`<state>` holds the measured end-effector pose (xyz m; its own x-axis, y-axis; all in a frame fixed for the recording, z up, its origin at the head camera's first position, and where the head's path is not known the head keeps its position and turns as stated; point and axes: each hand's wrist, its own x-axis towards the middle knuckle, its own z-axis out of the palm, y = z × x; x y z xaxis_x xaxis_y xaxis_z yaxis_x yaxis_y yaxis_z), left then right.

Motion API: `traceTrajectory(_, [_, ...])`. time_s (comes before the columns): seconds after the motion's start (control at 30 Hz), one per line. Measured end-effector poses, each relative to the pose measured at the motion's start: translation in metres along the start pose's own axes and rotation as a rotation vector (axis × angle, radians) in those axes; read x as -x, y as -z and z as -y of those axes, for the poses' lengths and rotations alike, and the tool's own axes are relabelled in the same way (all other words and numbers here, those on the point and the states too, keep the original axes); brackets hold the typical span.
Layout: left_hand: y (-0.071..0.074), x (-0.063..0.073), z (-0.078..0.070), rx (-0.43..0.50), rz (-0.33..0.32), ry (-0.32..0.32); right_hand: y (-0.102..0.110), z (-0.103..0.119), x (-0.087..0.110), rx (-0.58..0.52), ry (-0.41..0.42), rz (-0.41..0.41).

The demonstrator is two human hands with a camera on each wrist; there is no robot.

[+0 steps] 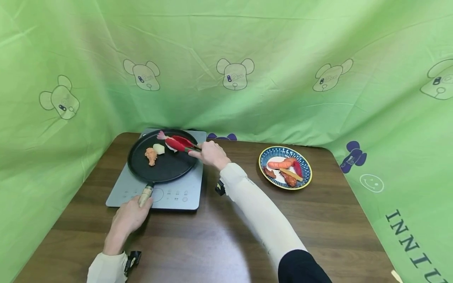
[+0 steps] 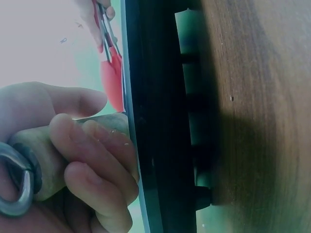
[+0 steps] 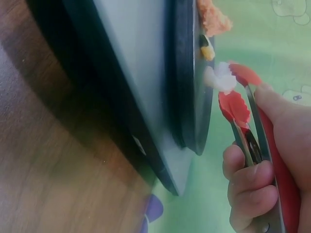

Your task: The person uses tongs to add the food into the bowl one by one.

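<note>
My left hand (image 1: 131,215) grips the light-coloured handle (image 1: 146,195) of a black frying pan (image 1: 170,169); in the left wrist view its fingers (image 2: 97,141) curl round that handle, which ends in a metal ring (image 2: 26,187). My right hand (image 1: 212,154) holds red-tipped metal tongs (image 1: 178,144) over the pan's far right part. Between the tong tips is a white piece (image 3: 221,78) with a pink tail (image 1: 161,135), like a shrimp. Left of the tongs, a fried chicken piece (image 1: 151,156) and a pale yellowish chunk (image 1: 159,148) lie in the pan.
Beneath the pan is a pale grey induction cooker (image 1: 120,194) on the wooden table (image 1: 198,243). A blue-patterned plate (image 1: 307,181) to the right holds a sausage (image 1: 277,165) and several other food pieces. Green printed cloth (image 1: 276,106) hangs round the table's back and sides.
</note>
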<state>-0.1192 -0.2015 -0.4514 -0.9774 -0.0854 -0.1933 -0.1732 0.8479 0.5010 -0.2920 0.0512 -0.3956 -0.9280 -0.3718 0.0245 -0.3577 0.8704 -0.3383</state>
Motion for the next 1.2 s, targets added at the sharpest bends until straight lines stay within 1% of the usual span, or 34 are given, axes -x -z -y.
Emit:
traceTrajectory(0.13, [0.001,0.001,-0.001,0.007,-0.001,-0.003,-0.001,0.004,-0.003,0.006,-0.003,-0.006])
traceTrajectory(0.37, [0.001,0.003,-0.002,0.009,0.006,0.003,-0.002,0.007,-0.005,0.006,-0.041,0.02])
traceTrajectory(0.67, [0.002,0.003,-0.002,-0.002,0.006,0.0,-0.003,0.007,-0.009,0.034,-0.041,0.025])
traceTrajectory(0.8, [0.002,0.002,-0.002,0.005,0.013,0.009,-0.002,0.008,-0.008,0.029,-0.053,0.026])
traceTrajectory(1.03, [0.002,0.003,-0.003,0.003,0.014,0.022,0.002,0.006,-0.007,0.013,-0.051,-0.003])
traceTrajectory(1.2, [0.001,0.003,-0.003,0.006,0.008,0.019,0.009,0.001,0.0,0.027,-0.045,-0.027])
